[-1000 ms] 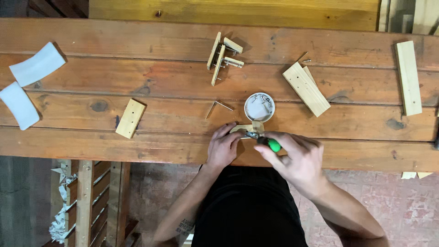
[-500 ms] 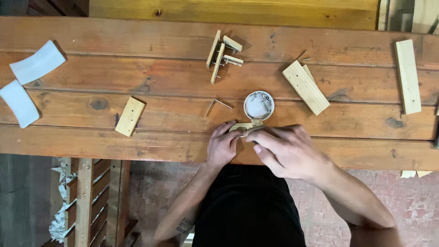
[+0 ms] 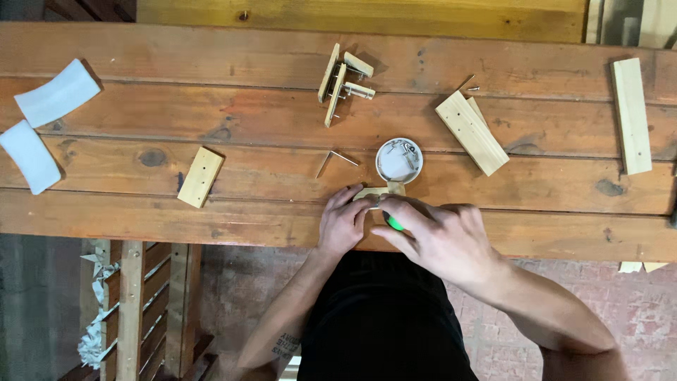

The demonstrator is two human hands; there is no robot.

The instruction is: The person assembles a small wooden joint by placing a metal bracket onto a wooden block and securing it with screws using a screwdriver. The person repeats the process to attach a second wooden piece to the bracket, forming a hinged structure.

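A green-handled tool [image 3: 393,223] is gripped in the closed right hand [image 3: 441,236], only a short green stretch of it showing between the fingers; its tip is hidden. The tool is angled up and to the left, toward a small pale wooden piece [image 3: 379,192] lying just inside the bench's near edge. That piece is pinned flat by the fingertips of the left hand [image 3: 343,224], curled down on its left end. The long axis of the piece runs roughly along the near edge, and both hands meet over it, the left one lying directly on it.

Touching or just beyond the piece, a round white dish [image 3: 399,159] of screws is set. To its left a bent metal key [image 3: 336,159] lies loose. Farther along the bench [image 3: 268,116] 1 small block [image 3: 200,176], a drilled block [image 3: 471,132] and a cluster of joined sticks [image 3: 341,82] are spread, with 1 long slat [image 3: 631,115] near the right end and 2 white curved pieces [image 3: 42,123] at the left end.
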